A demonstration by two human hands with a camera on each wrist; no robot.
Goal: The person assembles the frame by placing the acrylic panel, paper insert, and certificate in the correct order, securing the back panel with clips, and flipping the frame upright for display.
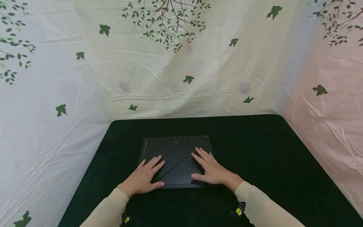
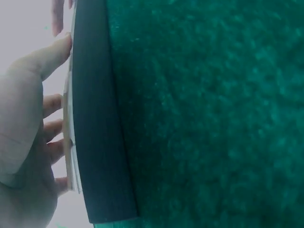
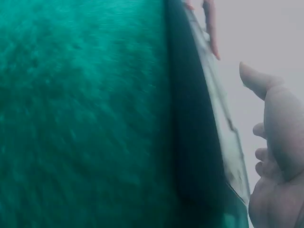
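A black picture frame (image 1: 175,167) lies back side up on the dark green tabletop, with a diagonal line across its backing and a small metal hanger (image 1: 176,141) near its far edge. My left hand (image 1: 144,177) rests on the left part of the frame, fingers spread and straight, thumb at the near edge. Over the right part is my right hand (image 1: 211,169), its fingers also extended. In the left wrist view, the thumb and fingertips meet the backing above the frame's thick side (image 2: 97,123). The right wrist view shows that hand's fingers (image 3: 259,129) just off the backing.
The green table (image 1: 261,148) has rounded far corners. Behind it and along both sides hangs a pale cloth (image 1: 158,91) printed with branches and green birds. A dark wrist device (image 1: 240,209) with a yellow mark sits at the right sleeve, another (image 1: 125,218) at the left.
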